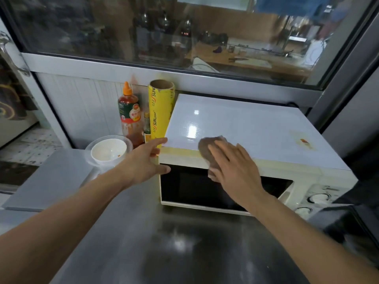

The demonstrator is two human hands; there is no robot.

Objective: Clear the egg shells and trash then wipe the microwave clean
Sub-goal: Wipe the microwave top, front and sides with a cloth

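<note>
A white microwave (pixel 256 124) stands on the steel counter, its glossy top facing me and its dark door below. My right hand (pixel 235 162) lies flat on a brown cloth (pixel 207 148) pressed against the front edge of the microwave's top. My left hand (pixel 146 158) rests against the microwave's front left corner, fingers spread and holding nothing. A yellowish stain with a red mark (pixel 303 141) sits near the right side of the top. No egg shells are in view.
Left of the microwave stand a yellow roll of wrap (pixel 161 111), a red sauce bottle (pixel 130 113), a small bottle (pixel 146 128) and a white bowl (pixel 108 151) in a clear container. The steel counter (pixel 164 242) stretches toward me. A window (pixel 184 31) runs behind.
</note>
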